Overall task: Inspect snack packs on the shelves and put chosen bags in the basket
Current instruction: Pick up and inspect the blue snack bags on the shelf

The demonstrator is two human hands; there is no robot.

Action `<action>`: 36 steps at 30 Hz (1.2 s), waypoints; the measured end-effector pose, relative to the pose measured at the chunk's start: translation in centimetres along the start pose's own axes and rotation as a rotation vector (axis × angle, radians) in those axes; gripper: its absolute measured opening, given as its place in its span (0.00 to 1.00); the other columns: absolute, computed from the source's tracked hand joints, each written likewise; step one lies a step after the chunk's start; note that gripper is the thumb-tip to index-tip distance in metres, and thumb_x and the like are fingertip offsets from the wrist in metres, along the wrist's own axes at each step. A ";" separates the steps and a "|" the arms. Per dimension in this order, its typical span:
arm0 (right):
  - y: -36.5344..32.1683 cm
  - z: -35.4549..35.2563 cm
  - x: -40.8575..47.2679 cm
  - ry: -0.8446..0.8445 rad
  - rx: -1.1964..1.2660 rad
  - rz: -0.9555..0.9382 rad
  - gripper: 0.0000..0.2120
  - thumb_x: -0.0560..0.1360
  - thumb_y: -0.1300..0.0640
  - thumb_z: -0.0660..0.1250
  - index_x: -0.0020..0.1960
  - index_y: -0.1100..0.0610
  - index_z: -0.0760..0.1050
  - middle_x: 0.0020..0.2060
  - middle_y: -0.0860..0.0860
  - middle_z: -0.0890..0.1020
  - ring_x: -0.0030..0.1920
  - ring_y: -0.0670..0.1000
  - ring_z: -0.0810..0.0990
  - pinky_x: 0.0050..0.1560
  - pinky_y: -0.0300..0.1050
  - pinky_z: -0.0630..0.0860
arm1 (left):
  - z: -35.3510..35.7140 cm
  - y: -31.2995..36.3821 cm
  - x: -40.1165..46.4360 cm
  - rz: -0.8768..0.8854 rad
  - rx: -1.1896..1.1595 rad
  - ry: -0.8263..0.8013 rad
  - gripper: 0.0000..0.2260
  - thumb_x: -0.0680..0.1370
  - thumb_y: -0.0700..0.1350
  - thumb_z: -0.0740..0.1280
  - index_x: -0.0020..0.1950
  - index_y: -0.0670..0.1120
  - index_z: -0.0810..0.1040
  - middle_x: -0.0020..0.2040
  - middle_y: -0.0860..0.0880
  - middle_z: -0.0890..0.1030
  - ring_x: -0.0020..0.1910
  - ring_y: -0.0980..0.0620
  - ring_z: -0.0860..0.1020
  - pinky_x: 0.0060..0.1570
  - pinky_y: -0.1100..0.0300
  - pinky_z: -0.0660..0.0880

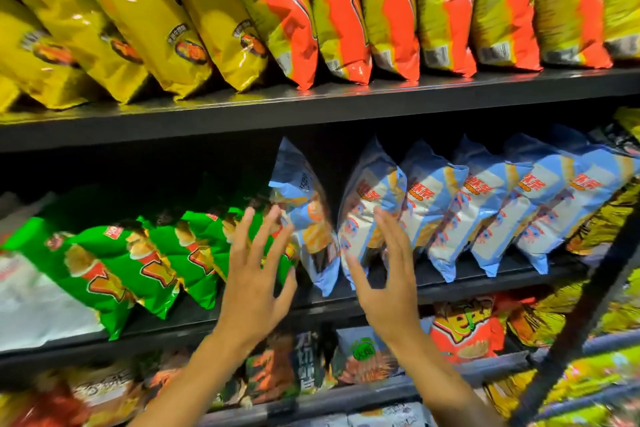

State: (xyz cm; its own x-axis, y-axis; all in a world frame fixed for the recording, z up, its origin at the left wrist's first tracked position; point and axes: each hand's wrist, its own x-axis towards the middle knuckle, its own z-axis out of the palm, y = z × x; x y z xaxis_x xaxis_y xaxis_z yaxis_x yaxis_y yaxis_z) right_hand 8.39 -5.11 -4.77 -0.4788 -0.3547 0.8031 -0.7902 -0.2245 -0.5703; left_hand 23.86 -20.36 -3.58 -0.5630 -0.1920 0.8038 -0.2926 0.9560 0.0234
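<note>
Overhead, a black top shelf carries leaning yellow bags and orange bags. Below, the middle shelf holds green bags at left and a row of pale blue snack packs at right, tilted, with red lettering. The left hand and right hand reach up before the blue packs, fingers spread wide, each grip holding nothing. Whether fingertips touch the packs is unclear.
</note>
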 end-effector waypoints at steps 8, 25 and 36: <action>-2.1 8.5 1.1 -0.176 -0.060 0.282 0.46 0.78 0.45 0.73 0.82 0.40 0.44 0.82 0.42 0.57 0.81 0.45 0.57 0.78 0.46 0.61 | -4.0 -4.1 -0.9 0.025 0.273 -0.244 0.34 0.77 0.50 0.65 0.82 0.43 0.62 0.84 0.44 0.53 0.83 0.38 0.46 0.78 0.35 0.55; -7.3 5.2 -1.1 0.140 -0.003 0.408 0.34 0.77 0.45 0.74 0.79 0.41 0.64 0.71 0.40 0.76 0.73 0.43 0.72 0.72 0.51 0.73 | -6.5 -1.1 -1.0 -0.111 -0.297 -0.166 0.32 0.81 0.50 0.69 0.82 0.47 0.61 0.83 0.54 0.56 0.84 0.49 0.48 0.81 0.51 0.50; -10.1 1.1 -5.0 -0.057 0.055 0.090 0.42 0.70 0.71 0.78 0.78 0.50 0.68 0.76 0.46 0.69 0.78 0.48 0.67 0.75 0.43 0.68 | -8.1 8.7 -1.4 -0.670 -1.220 0.010 0.36 0.74 0.55 0.74 0.79 0.53 0.62 0.73 0.58 0.75 0.72 0.58 0.74 0.69 0.59 0.72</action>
State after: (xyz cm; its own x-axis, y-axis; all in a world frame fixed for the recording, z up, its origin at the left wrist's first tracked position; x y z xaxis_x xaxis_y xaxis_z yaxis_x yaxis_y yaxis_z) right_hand 19.21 -2.12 -3.18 -0.5233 -0.4259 0.7381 -0.7221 -0.2383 -0.6495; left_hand 28.34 -9.98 0.29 -0.5784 -0.6888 0.4371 0.3526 0.2721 0.8954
